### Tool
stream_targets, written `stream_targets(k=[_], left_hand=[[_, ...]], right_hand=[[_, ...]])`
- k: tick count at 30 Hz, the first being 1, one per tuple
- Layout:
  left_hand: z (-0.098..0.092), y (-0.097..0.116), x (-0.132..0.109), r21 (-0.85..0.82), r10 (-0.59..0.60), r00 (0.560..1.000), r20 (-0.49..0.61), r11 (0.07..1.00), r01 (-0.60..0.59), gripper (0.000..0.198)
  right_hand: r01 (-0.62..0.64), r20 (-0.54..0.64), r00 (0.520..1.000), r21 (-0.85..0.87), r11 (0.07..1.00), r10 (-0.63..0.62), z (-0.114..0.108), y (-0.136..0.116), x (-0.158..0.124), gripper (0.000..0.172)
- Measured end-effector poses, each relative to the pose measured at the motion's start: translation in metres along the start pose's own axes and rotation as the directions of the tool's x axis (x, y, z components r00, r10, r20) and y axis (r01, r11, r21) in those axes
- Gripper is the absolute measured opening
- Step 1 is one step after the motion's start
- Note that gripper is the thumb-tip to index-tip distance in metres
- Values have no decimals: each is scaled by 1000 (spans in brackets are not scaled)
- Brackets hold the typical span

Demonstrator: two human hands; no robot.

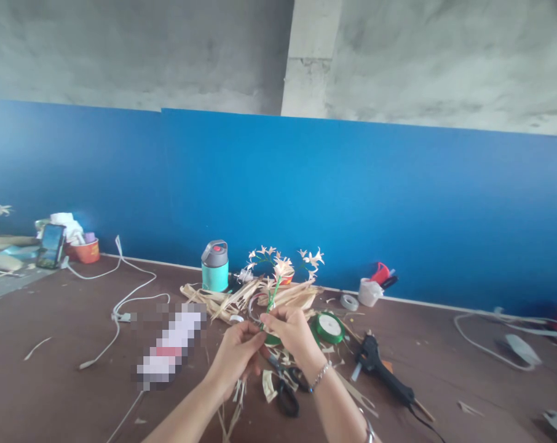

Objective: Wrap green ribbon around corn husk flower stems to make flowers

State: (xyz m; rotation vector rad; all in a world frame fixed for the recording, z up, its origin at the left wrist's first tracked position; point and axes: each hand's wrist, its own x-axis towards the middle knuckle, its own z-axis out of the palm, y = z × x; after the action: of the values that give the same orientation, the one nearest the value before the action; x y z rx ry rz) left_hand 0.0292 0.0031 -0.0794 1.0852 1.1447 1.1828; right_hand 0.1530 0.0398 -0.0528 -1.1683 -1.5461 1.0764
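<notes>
My left hand (236, 357) and my right hand (290, 332) meet over the middle of the table, fingers pinched together on the green stem (273, 296) of a handmade flower (283, 268). Pale petals top the stem, which stands upright between my hands. Small star-shaped blossoms (312, 258) spread to the sides behind it. Below my hands lie black-handled scissors (288, 397), partly hidden by my right hand, among pale scraps. A roll of green ribbon (330, 327) lies just right of my right hand. Dried husk strips (297, 296) are heaped behind.
A black glue gun (384, 372) lies to the right with its cord. At left are a blurred-out pale object (172, 347) and white cables (117, 307). Along the blue partition (352, 197) stand a turquoise jar (214, 274), a white tape roll (349, 302), a white cup (369, 292) and a phone (51, 246).
</notes>
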Motion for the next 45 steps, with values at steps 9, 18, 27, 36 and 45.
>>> stream_targets(k=[9, 18, 27, 36, 45], left_hand=[[-3, 2, 3, 110, 178, 975, -136, 980, -164, 19], [-6, -1, 2, -40, 151, 985, -85, 987, -154, 23], [-6, 1, -2, -273, -30, 984, 175, 959, 78, 39], [-8, 2, -2, -257, -32, 984, 174, 963, 76, 40], [-3, 4, -2, 7, 173, 980, -99, 985, -173, 19]], right_hand=[[19, -69, 997, -130, 991, -28, 6, -2, -2, 25], [38, -6, 999, -62, 997, -38, 4, -1, 0, 27], [-41, 358, 934, 164, 986, -21, -21, -9, -3, 28], [81, 191, 980, -91, 993, -63, -11, -10, -6, 25], [99, 15, 995, -281, 955, -98, -1, -5, -4, 22]])
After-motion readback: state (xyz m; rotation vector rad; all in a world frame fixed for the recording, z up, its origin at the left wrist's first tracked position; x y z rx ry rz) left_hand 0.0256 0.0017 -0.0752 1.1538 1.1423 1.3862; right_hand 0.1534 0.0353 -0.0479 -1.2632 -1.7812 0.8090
